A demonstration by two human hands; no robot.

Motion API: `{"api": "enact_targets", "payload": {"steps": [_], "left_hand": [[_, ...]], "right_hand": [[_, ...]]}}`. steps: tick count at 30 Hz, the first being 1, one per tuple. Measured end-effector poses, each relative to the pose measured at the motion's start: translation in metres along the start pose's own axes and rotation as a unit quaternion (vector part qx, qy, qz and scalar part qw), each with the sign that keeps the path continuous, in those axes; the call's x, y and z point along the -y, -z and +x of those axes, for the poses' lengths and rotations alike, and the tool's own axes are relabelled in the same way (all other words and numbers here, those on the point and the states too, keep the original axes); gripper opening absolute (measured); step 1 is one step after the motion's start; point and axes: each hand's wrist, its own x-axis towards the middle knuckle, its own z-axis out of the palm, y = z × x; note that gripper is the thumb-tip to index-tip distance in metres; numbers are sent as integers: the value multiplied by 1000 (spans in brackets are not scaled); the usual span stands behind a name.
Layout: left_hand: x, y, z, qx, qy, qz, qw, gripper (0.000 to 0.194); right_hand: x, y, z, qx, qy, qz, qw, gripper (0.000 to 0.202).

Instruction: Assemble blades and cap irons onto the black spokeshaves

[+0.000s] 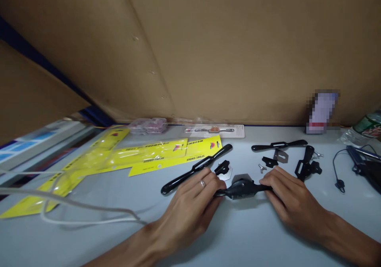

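A black spokeshave (242, 189) with a grey blade is held level between both hands over the table. My left hand (195, 203), with a ring on one finger, is closed round its left handle. Closed on the right handle is my right hand (293, 203). Just beyond my left hand lie a long black spokeshave body (198, 168), a black cap piece (222, 168) and a pale blade. Near my right hand are another black body (279, 145), a second cap (269, 162), a grey blade (281, 156), a small screw (262, 168) and a third body (304, 164).
Yellow printed cards (160, 152) with clear plastic spread over the left side, near white cables (89, 207). At the back stand a packaged tool (214, 130), plastic boxes (148, 125) and a blurred phone (322, 112). A bottle (367, 126) and dark tool (364, 166) are right.
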Motion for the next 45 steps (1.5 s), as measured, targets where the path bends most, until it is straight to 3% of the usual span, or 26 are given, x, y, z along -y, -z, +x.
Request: {"api": "enact_targets", "payload": {"steps": [17,24,28,33,35,40,45], "left_hand": [[0,-1,0,-9,2,-18,1000,17],[2,-1,-3,1,75,-115,991,9],[1,-2,-1,38,127,-168,977,11],[-5,-5,2,156,210,-230,937,24],[-6,-7,2,179,232,-237,926,29],[-2,-9,-2,167,235,-202,936,26],[-2,-8,-7,137,176,-171,960,17]], "right_hand": [[-1,0,-1,-5,11,-4,1000,21],[-4,4,-3,-17,-20,18,999,12],[-4,6,-2,20,-64,46,997,18],[-6,-1,-4,113,-133,50,983,33],[-6,-3,-4,133,-148,52,979,33],[-3,2,-4,152,-162,85,971,10],[-6,4,-5,171,-152,86,970,16]]}}
